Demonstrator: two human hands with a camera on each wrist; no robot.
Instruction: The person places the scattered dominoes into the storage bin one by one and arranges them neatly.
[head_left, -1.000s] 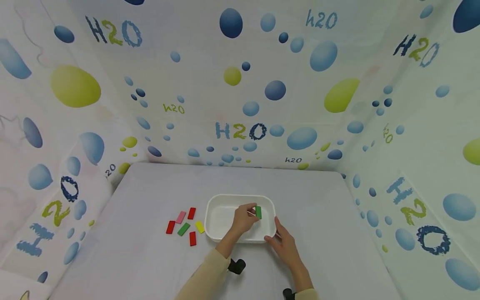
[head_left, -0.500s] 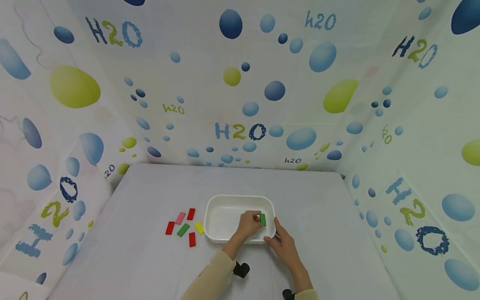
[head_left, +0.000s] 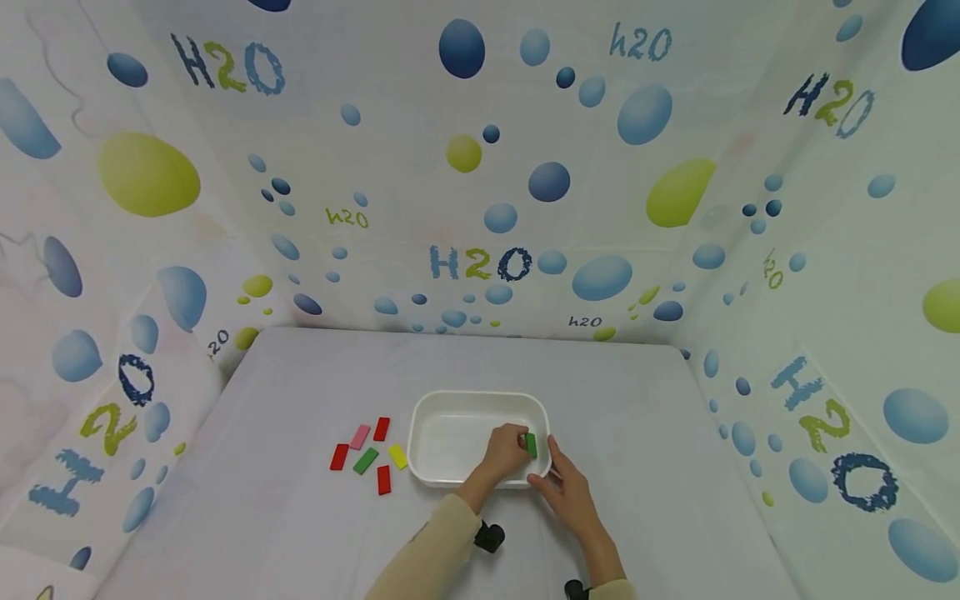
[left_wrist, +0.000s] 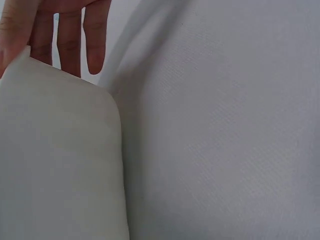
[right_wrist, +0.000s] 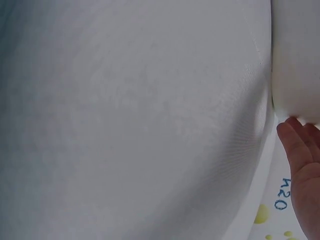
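Note:
My left hand [head_left: 504, 454] reaches into a white rectangular tray [head_left: 442, 393] and pinches a small flat green block [head_left: 531, 445] by its left side. The block is inside the tray, tilted slightly and close to the right wall. At the tray's lower right corner, my right hand [head_left: 567, 492] holds the rim, thumb on the near side and fingers along the right side. The left wrist view catches part of a hand [left_wrist: 70, 35] beside a pale curved edge, with no block showing. Fingers [right_wrist: 300, 145] meet a white surface in the right wrist view.
Left of the tray lie several loose blocks: a yellow block [head_left: 398, 456] nearest it, a green block [head_left: 366, 461], a pink block [head_left: 360, 437] and red ones such as this red block [head_left: 384, 480]. A white cloth [head_left: 300, 375] covers the table; printed curtains [head_left: 480, 167] surround it.
My left hand has moved right and toward me inside the tray, bringing the green block closer to the right wall. My right hand keeps its hold on the rim.

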